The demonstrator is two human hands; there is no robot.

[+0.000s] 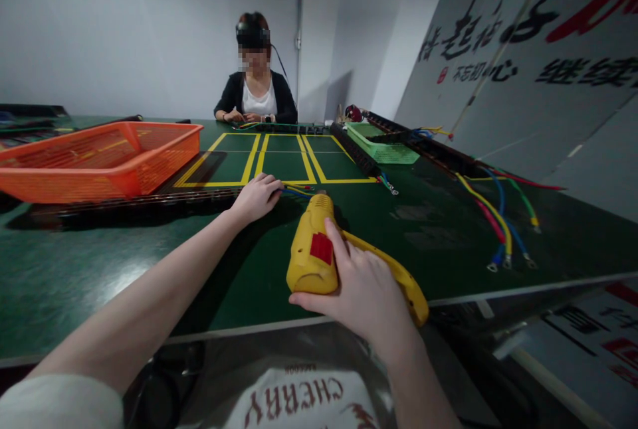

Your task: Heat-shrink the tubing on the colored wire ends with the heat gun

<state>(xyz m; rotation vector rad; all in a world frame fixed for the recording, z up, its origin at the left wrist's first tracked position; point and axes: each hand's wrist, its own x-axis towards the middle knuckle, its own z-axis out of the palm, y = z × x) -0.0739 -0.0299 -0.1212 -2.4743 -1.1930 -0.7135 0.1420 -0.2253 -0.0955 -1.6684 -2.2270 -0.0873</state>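
My right hand (366, 283) is wrapped round the body of a yellow heat gun (305, 243) with a red patch on it. The gun's nozzle points away from me, close to the ends of several thin coloured wires (298, 190). Those wires come out from under my left hand (258, 196), whose fingers are closed over them at the end of a long black strip (149, 203). How the fingers grip underneath is hidden. The heat gun's handle sticks out to the right, beyond my hand.
An orange basket (124, 173) stands at the left, partly behind the strip. Yellow tape rectangles (259, 157) mark the green table (379, 236). At the right are a green basket (393, 153) and wires with ring terminals (506, 230). A co-worker (256, 93) sits across the table.
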